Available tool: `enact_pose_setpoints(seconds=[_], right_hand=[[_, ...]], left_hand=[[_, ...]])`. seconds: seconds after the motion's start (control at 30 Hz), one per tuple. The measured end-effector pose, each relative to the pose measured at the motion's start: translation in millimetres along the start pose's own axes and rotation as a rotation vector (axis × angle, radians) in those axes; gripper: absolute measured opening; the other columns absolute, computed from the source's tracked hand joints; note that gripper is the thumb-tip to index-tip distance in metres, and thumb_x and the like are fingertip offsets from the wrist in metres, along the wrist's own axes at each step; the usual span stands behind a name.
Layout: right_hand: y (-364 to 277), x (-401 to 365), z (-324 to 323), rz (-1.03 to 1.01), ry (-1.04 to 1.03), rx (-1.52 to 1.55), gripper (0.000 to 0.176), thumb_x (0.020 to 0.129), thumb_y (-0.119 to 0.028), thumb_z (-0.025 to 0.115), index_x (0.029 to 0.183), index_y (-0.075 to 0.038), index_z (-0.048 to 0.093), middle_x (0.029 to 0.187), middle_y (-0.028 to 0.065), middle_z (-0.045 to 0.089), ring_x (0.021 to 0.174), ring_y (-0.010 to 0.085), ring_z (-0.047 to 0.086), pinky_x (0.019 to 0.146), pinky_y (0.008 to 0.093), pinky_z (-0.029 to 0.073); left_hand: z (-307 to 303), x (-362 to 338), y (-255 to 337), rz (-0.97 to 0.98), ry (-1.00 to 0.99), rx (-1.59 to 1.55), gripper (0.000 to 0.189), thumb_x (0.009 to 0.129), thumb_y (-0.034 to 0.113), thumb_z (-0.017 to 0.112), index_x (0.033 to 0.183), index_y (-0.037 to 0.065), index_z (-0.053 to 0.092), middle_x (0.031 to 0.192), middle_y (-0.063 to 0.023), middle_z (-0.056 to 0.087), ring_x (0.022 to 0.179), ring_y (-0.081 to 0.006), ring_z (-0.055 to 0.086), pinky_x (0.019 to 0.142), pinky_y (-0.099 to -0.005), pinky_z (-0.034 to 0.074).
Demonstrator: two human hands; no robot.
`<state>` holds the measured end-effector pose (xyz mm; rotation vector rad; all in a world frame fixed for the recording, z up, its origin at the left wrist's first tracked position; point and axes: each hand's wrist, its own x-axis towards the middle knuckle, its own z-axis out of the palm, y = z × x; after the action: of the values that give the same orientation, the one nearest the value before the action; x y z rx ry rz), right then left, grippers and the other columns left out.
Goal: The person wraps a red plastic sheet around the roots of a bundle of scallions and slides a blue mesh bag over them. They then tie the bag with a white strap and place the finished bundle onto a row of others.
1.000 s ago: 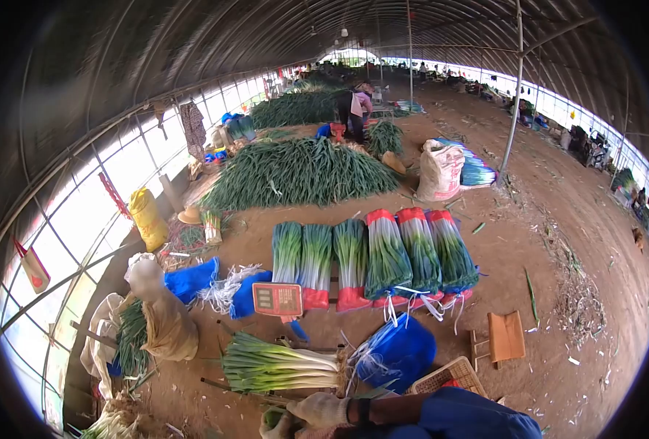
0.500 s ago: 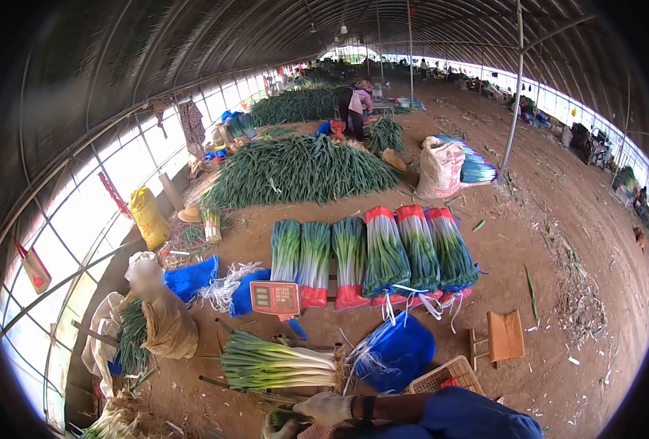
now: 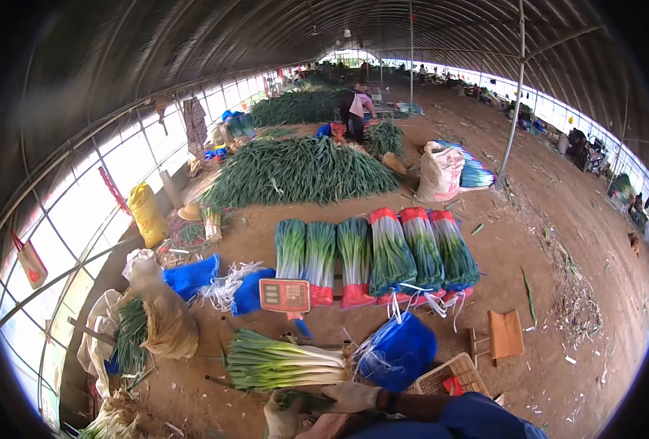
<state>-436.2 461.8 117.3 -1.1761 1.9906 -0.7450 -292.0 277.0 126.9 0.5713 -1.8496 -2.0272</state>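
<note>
My right hand [image 3: 352, 396], in a pale work glove, reaches in from the lower right, its fingers closed on something dark green. Beside it at the bottom edge, my left hand [image 3: 280, 418], also gloved, is closed at the other end of this dark green thing, which looks like leaves. Just beyond both hands a loose bundle of green onions [image 3: 288, 362] lies with leaves to the left and roots to the right. A blue mesh bag [image 3: 405, 351] with white ties lies right of the roots. A red-framed scale display [image 3: 284, 295] stands behind the bundle.
Several packed onion bundles [image 3: 389, 252] lie in a row ahead. A plastic basket [image 3: 450, 377] and a small wooden stool [image 3: 506, 334] are at the right. A brown sack [image 3: 169, 322] stands left. Farther back are an onion heap [image 3: 302, 172], a white sack [image 3: 440, 172] and a bending person [image 3: 357, 110].
Both gloved hands have risen slightly in view, and my right hand has shifted right. The dark green thing between them shows more. The view has shifted a little.
</note>
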Motion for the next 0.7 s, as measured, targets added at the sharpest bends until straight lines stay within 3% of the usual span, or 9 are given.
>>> enact_pose_setpoints(seconds=[0.1, 0.2, 0.23, 0.37, 0.43, 0.5, 0.53, 0.63, 0.7], right_hand=[[5.5, -3.7, 3.8, 0.017, 0.051, -0.04, 0.058, 0.097, -0.051, 0.068, 0.133, -0.005, 0.065, 0.119, 0.0232, 0.074, 0.111, 0.0419, 0.071, 0.095, 0.0494, 0.055], [40.1, -0.2, 14.7, 0.111, 0.087, -0.104, 0.051, 0.095, -0.046, 0.071, 0.129, -0.008, 0.069, 0.12, 0.0187, 0.075, 0.111, 0.0392, 0.072, 0.095, 0.05, 0.055], [9.6, -3.3, -5.8, 0.26, 0.039, -0.147, 0.048, 0.094, -0.046, 0.072, 0.124, -0.008, 0.071, 0.12, 0.0179, 0.075, 0.11, 0.0392, 0.072, 0.094, 0.0493, 0.057], [69.1, -30.7, 22.6, 0.514, 0.267, -0.107, 0.045, 0.092, -0.044, 0.074, 0.117, -0.007, 0.072, 0.108, 0.0219, 0.077, 0.104, 0.0429, 0.073, 0.09, 0.0491, 0.059], [114.2, -56.9, 48.2, 0.627, 0.282, -0.211, 0.044, 0.089, -0.04, 0.077, 0.112, -0.005, 0.07, 0.105, 0.0229, 0.077, 0.101, 0.0428, 0.074, 0.089, 0.0506, 0.059], [150.4, -88.3, 74.4, 0.576, 0.229, -0.327, 0.028, 0.095, -0.032, 0.071, 0.11, -0.008, 0.073, 0.096, 0.019, 0.078, 0.089, 0.0383, 0.077, 0.077, 0.0469, 0.061], [156.5, -102.0, 83.8, 0.594, 0.194, -0.325, 0.028, 0.095, -0.032, 0.071, 0.109, -0.008, 0.073, 0.096, 0.0186, 0.078, 0.089, 0.0381, 0.076, 0.077, 0.0471, 0.06], [150.0, -114.8, 99.0, 0.736, 0.139, -0.215, 0.025, 0.093, -0.03, 0.072, 0.106, -0.008, 0.073, 0.095, 0.0175, 0.077, 0.09, 0.0375, 0.075, 0.078, 0.0474, 0.06], [145.7, -113.0, 103.0, 0.816, 0.141, -0.143, 0.024, 0.092, -0.029, 0.072, 0.103, -0.008, 0.073, 0.095, 0.0168, 0.076, 0.09, 0.0371, 0.075, 0.078, 0.0477, 0.059]], left_hand=[[-65.2, 24.0, -41.5, 0.027, 0.211, -0.069, 0.015, 0.096, 0.001, 0.071, 0.11, -0.002, 0.069, 0.092, -0.0105, 0.073, 0.075, -0.0209, 0.073, 0.063, -0.0344, 0.062], [-147.9, 21.1, -44.8, -0.084, 0.416, -0.157, 0.02, 0.094, 0.001, 0.073, 0.113, -0.003, 0.068, 0.094, -0.0115, 0.074, 0.077, -0.0215, 0.074, 0.067, -0.0355, 0.064], [-179.3, 13.7, -49.1, -0.077, 0.478, -0.178, 0.02, 0.094, 0.001, 0.074, 0.113, -0.003, 0.068, 0.094, -0.0114, 0.074, 0.076, -0.0214, 0.074, 0.067, -0.0352, 0.064], [-258.6, -25.7, -38.7, -0.105, 0.743, -0.058, 0.016, 0.093, 0.002, 0.075, 0.108, -0.002, 0.069, 0.09, -0.0094, 0.074, 0.075, -0.0191, 0.073, 0.067, -0.0337, 0.061], [-284.7, -30.0, -42.8, -0.121, 0.787, 0.048, 0.015, 0.093, 0.002, 0.076, 0.106, -0.002, 0.07, 0.089, -0.0081, 0.075, 0.075, -0.0172, 0.072, 0.067, -0.0333, 0.06], [-310.1, -39.9, -57.9, -0.127, 0.831, 0.203, 0.015, 0.092, 0.004, 0.078, 0.105, -0.002, 0.072, 0.088, -0.0069, 0.076, 0.074, -0.0149, 0.071, 0.067, -0.0326, 0.06], [-327.8, -39.5, -73.1, -0.104, 0.87, 0.271, 0.015, 0.09, 0.002, 0.079, 0.104, -0.001, 0.073, 0.087, -0.0053, 0.076, 0.075, -0.0128, 0.069, 0.069, -0.0318, 0.058], [-348.8, -16.0, -28.0, -0.028, 0.973, 0.314, 0.015, 0.09, 0.001, 0.079, 0.104, 0.0, 0.073, 0.086, -0.0049, 0.075, 0.076, -0.012, 0.067, 0.07, -0.0308, 0.057], [-371.8, 20.8, 22.4, 0.208, 1.048, 0.475, 0.014, 0.09, 0.001, 0.078, 0.102, 0.0, 0.073, 0.084, -0.0049, 0.074, 0.076, -0.0113, 0.067, 0.069, -0.0307, 0.056]])
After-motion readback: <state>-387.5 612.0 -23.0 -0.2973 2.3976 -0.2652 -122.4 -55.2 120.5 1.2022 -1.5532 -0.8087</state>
